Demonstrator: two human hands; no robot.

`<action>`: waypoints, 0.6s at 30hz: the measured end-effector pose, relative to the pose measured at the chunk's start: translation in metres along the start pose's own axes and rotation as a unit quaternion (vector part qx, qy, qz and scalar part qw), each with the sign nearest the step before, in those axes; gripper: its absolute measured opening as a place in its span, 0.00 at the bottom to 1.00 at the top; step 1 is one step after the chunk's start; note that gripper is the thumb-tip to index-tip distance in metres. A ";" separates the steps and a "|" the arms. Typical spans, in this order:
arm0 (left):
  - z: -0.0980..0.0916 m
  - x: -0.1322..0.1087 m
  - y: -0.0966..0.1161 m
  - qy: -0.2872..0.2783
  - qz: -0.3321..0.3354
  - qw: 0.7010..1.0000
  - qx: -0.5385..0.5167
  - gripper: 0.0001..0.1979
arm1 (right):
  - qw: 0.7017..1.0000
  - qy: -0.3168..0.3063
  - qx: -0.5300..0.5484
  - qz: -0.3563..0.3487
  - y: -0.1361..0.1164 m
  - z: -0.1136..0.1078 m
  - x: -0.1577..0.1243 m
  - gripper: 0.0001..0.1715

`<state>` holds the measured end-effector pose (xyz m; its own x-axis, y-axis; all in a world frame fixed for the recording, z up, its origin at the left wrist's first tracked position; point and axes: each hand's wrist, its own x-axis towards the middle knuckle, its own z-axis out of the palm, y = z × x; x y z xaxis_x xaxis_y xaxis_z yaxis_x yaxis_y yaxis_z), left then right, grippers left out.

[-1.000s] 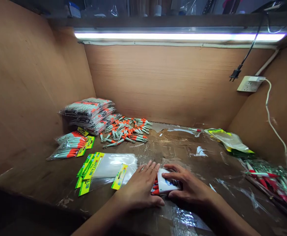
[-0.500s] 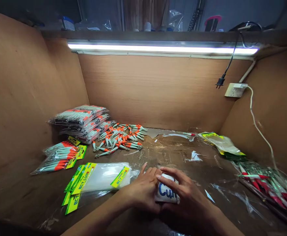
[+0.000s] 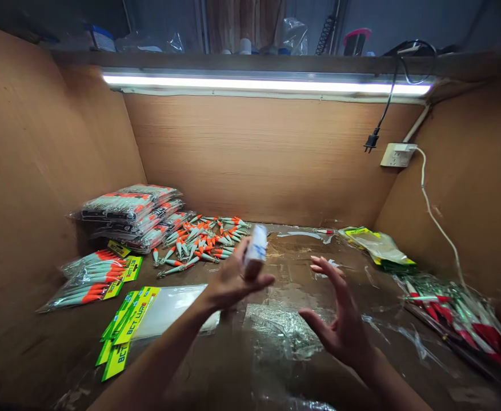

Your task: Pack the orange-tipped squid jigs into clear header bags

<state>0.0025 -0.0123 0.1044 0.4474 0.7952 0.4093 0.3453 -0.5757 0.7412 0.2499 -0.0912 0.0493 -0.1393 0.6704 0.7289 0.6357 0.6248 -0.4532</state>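
Note:
My left hand point(image 3: 233, 279) is raised over the middle of the bench, gripping a small white block with blue markings point(image 3: 256, 245). The block is tilted up and blurred, so its lettering cannot be read. My right hand point(image 3: 340, 319) hovers to the right with fingers apart and nothing in it. Under my left forearm lie clear plastic bags point(image 3: 173, 302) with yellow-green "BCT LURE" header cards point(image 3: 141, 319). Behind my left hand is a loose pile of white and orange fishing lures point(image 3: 196, 240).
At left, filled lure packs point(image 3: 121, 211) are stacked, with bagged lures point(image 3: 87, 279) before them. Red-and-white lures point(image 3: 460, 319) and more header-card bags point(image 3: 379, 245) lie at right. A black plug point(image 3: 371, 141) dangles near a wall socket point(image 3: 398, 155).
My hands were together on the white block, pressed low at the bench. Now my left hand has lifted it up and away, and my right hand has let go and moved right, opening.

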 end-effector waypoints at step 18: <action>-0.056 0.004 -0.020 0.047 0.033 0.988 -0.143 0.32 | 0.995 -0.095 0.001 0.044 0.015 0.023 0.001 0.45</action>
<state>-0.0492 0.0135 0.1210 0.3782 0.7794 0.4995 0.0654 -0.5608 0.8254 0.2417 -0.0723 0.0314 -0.2247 0.7857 0.5764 0.6507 0.5613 -0.5115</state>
